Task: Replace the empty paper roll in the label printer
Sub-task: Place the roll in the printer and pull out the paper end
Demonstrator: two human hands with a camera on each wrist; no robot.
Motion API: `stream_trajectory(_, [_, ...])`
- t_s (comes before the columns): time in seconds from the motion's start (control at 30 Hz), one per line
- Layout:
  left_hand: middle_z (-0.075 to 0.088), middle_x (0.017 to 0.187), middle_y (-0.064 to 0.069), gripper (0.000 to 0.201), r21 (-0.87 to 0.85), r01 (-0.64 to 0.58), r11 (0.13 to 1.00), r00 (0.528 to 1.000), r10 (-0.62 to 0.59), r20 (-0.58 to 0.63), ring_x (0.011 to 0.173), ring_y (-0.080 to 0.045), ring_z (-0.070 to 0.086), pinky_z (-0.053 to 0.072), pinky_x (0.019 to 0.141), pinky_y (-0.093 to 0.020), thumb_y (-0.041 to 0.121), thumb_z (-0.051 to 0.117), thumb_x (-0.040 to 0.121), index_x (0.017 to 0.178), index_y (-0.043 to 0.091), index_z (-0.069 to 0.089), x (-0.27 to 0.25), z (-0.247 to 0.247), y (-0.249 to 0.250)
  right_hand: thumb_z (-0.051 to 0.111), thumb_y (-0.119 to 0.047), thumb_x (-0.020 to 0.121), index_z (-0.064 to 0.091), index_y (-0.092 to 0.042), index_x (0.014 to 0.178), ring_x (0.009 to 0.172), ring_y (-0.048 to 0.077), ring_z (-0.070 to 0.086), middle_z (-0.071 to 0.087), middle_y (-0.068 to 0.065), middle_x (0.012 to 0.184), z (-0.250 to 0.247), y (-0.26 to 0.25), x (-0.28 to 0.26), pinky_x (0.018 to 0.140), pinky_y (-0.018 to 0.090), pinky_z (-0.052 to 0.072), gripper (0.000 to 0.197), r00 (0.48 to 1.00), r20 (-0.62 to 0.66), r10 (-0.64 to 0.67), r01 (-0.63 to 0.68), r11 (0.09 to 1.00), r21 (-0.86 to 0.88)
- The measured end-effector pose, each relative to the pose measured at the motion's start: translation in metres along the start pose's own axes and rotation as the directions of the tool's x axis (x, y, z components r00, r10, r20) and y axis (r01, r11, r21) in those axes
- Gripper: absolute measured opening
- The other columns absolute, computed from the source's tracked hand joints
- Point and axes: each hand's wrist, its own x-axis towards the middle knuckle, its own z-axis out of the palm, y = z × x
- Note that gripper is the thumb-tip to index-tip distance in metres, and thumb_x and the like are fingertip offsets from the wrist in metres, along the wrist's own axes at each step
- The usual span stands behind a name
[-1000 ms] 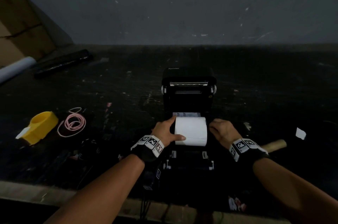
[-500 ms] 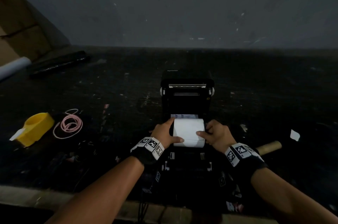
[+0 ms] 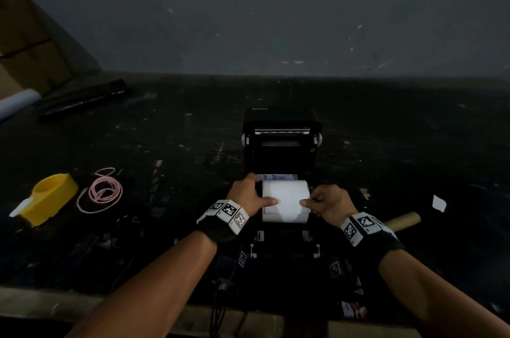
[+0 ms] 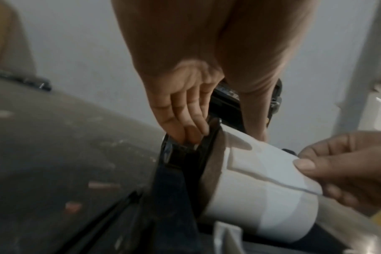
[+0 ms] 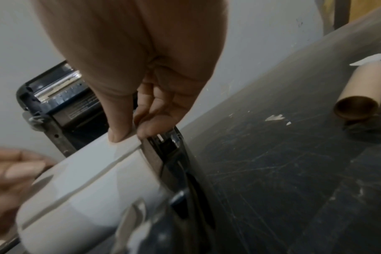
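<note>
1. While scanning from the far left of the dark worktop (image 3: 193, 128): yellow tape dispenser (image 3: 52, 195) lying flat, pink coiled cord (image 3: 103, 191) just beside it on the right, long black bar (image 3: 82, 101) farther back near the wall.
2. Moving to the middle: left hand (image 3: 247, 195) at the left end of the white paper roll (image 3: 285, 201), thumb laid over the top of the roll, fingers reaching down at the printer's left side wall, relaxed rather than clenched in the left wrist view (image 4: 185, 110).
3. Dead centre: roll seated in the open bay of the black label printer (image 3: 281, 144), lid standing upright behind it, loose leading edge lifted off the roll's surface.
4. Right of the roll: right hand (image 3: 329, 201) pinching that loose paper edge between thumb and forefinger, seen close in the right wrist view (image 5: 141, 110).
5. Farther right: empty cardboard core (image 3: 404, 220) lying on the worktop, well apart from the printer; small white paper scrap (image 3: 438, 203) just beyond it.
</note>
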Motion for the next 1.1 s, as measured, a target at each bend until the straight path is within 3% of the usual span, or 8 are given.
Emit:
stream_trajectory(0.17, [0.065, 0.105, -0.014, 0.059, 0.037, 0.023, 0.999, 0.999, -0.024, 0.031, 0.096, -0.027, 0.063, 0.047, 0.078, -0.030, 0.041, 0.078, 0.069, 0.108, 0.005, 0.054, -0.001, 0.000, -0.002, 0.072, -0.030, 0.078, 0.068, -0.009, 0.079, 0.066, 0.016, 0.061, 0.063, 0.003, 0.068, -0.003, -0.002, -0.001, 0.054, 0.008, 0.040, 0.022, 0.999, -0.046, -0.011, 0.010, 1.000, -0.026])
stream_trajectory(0.27, [0.064, 0.074, -0.003, 0.036, 0.046, -0.003, 0.999, 0.998, 0.000, 0.058, 0.069, -0.019, 0.062, 0.053, 0.075, -0.033, 0.042, 0.077, 0.070, 0.077, 0.011, 0.062, -0.001, -0.004, -0.001, 0.072, -0.026, 0.078, 0.062, -0.015, 0.067, 0.053, 0.011, 0.059, 0.061, 0.001, 0.061, -0.002, -0.004, -0.002, 0.047, 0.006, 0.041, 0.019, 0.999, -0.043, -0.024, 0.026, 0.998, 0.052])
stream_trajectory(0.37, [0.057, 0.056, 0.006, 0.032, 0.014, 0.013, 1.000, 0.994, -0.014, 0.112, 0.052, -0.007, 0.055, 0.052, 0.065, -0.026, 0.041, 0.076, 0.071, 0.059, 0.018, 0.058, 0.001, -0.006, -0.005, 0.072, -0.016, 0.079, 0.059, -0.014, 0.061, 0.037, 0.002, 0.052, 0.058, 0.003, 0.053, 0.000, -0.003, -0.005, 0.042, 0.013, 0.044, 0.022, 0.999, 0.048, -0.001, -0.011, 0.969, 0.247])
stream_trajectory(0.47, [0.063, 0.059, 0.001, 0.030, -0.054, 0.045, 0.998, 0.982, -0.034, 0.187, 0.050, -0.007, 0.057, 0.044, 0.047, -0.013, 0.038, 0.077, 0.072, 0.058, 0.016, 0.063, 0.002, -0.006, -0.012, 0.071, -0.013, 0.079, 0.060, -0.014, 0.060, 0.034, 0.002, 0.049, 0.057, -0.002, 0.043, -0.002, 0.002, -0.009, 0.040, 0.014, 0.041, 0.022, 0.993, 0.115, -0.002, -0.031, 0.958, 0.286])
stream_trajectory(0.53, [0.067, 0.067, -0.004, 0.028, -0.075, 0.060, 0.995, 0.977, -0.043, 0.210, 0.051, -0.008, 0.058, 0.042, 0.042, -0.012, 0.037, 0.077, 0.072, 0.060, 0.015, 0.064, 0.002, -0.005, -0.014, 0.072, -0.011, 0.078, 0.062, -0.012, 0.062, 0.036, 0.003, 0.050, 0.057, -0.004, 0.040, -0.001, 0.006, -0.012, 0.040, 0.014, 0.041, 0.019, 0.990, 0.140, 0.000, -0.042, 0.954, 0.297])
stream_trajectory(0.77, [0.066, 0.065, -0.001, 0.020, -0.195, 0.130, 0.972, 0.961, -0.075, 0.266, 0.040, -0.005, 0.053, 0.038, 0.038, -0.016, 0.023, 0.078, 0.073, 0.065, 0.012, 0.064, -0.001, -0.002, -0.017, 0.074, -0.016, 0.076, 0.065, -0.015, 0.064, 0.039, 0.003, 0.051, 0.061, -0.005, 0.044, 0.003, 0.014, -0.012, 0.041, 0.012, 0.039, 0.015, 0.988, 0.152, 0.005, -0.043, 0.967, 0.249])
stream_trajectory(0.97, [0.066, 0.063, -0.005, 0.016, -0.254, 0.183, 0.950, 0.951, -0.106, 0.291, 0.029, -0.003, 0.047, 0.031, 0.032, -0.012, 0.016, 0.078, 0.072, 0.065, 0.008, 0.066, -0.004, 0.001, -0.019, 0.075, -0.018, 0.075, 0.065, -0.017, 0.065, 0.036, -0.002, 0.050, 0.059, -0.019, 0.040, 0.009, 0.017, -0.017, 0.045, 0.006, 0.038, 0.015, 0.991, 0.134, 0.004, -0.023, 0.990, 0.140])
stream_trajectory(1.1, [0.067, 0.062, -0.003, 0.018, -0.213, 0.169, 0.962, 0.946, -0.098, 0.308, 0.030, -0.002, 0.048, 0.030, 0.033, -0.008, 0.022, 0.079, 0.071, 0.060, 0.012, 0.068, -0.004, 0.002, -0.023, 0.076, -0.017, 0.074, 0.065, -0.019, 0.064, 0.039, 0.002, 0.053, 0.063, -0.012, 0.051, 0.015, 0.019, -0.020, 0.048, 0.007, 0.041, 0.015, 0.994, 0.108, 0.014, -0.026, 0.993, 0.115])
